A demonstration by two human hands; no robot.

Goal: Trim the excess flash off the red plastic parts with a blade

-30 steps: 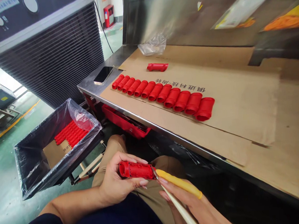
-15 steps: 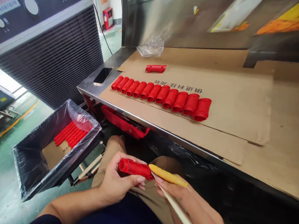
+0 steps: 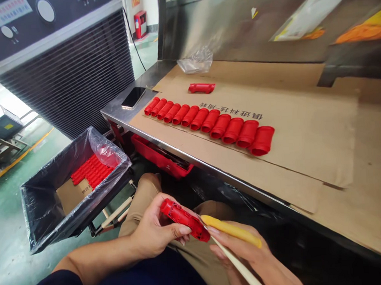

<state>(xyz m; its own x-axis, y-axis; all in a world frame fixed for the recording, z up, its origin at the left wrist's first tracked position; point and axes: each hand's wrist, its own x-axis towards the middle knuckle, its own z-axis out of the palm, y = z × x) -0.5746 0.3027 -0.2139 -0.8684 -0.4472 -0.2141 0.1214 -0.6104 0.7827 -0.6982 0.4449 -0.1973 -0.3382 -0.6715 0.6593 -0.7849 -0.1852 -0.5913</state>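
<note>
A hollow red plastic part (image 3: 184, 219) is held over my lap by my left hand (image 3: 155, 230), thumb on the near side and fingers behind it. Its open side with ribs faces up. My right hand (image 3: 245, 251) grips a yellow-handled tool (image 3: 233, 230) together with a long cream-coloured stick (image 3: 238, 264). The tool's thin tip is at the right end of the part. On the cardboard (image 3: 306, 139) of the bench lies a row of several similar red parts (image 3: 211, 120), and one more red part (image 3: 202, 88) lies behind the row.
A black bin (image 3: 46, 207) lined with clear plastic stands at the left, with red parts inside. A phone (image 3: 134, 97) and a crumpled clear bag (image 3: 197, 61) lie on the bench. Below the bench edge is a red tray (image 3: 162, 157).
The held red part has tilted, its right end lower, and shows more of its open side. My right hand has shifted right and down with the yellow tool and stick. The view has shifted slightly.
</note>
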